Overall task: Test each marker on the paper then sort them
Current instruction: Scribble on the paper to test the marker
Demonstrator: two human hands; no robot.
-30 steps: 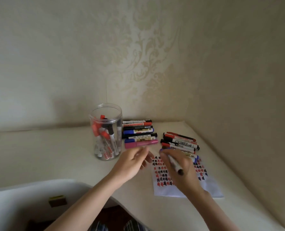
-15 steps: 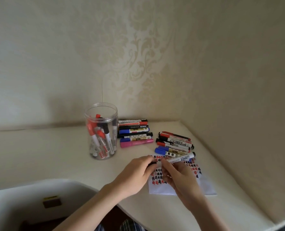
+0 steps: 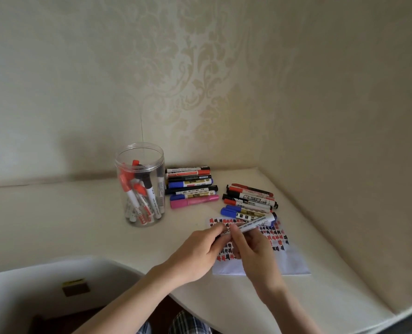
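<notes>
Both hands meet over the paper (image 3: pixel 294 263), which lies on the desk (image 3: pixel 55 227) covered in red, black and blue test marks. The right hand (image 3: pixel 255 251) pinches a white marker (image 3: pixel 255 222) by its barrel, its blue end pointing up and to the right. The left hand (image 3: pixel 200 251) pinches the marker's near end, thumb and forefinger curled on it. Two marker piles lie flat behind, one (image 3: pixel 190 186) beside the clear jar (image 3: pixel 140 189) of markers, the other (image 3: pixel 248 201) just beyond the paper.
</notes>
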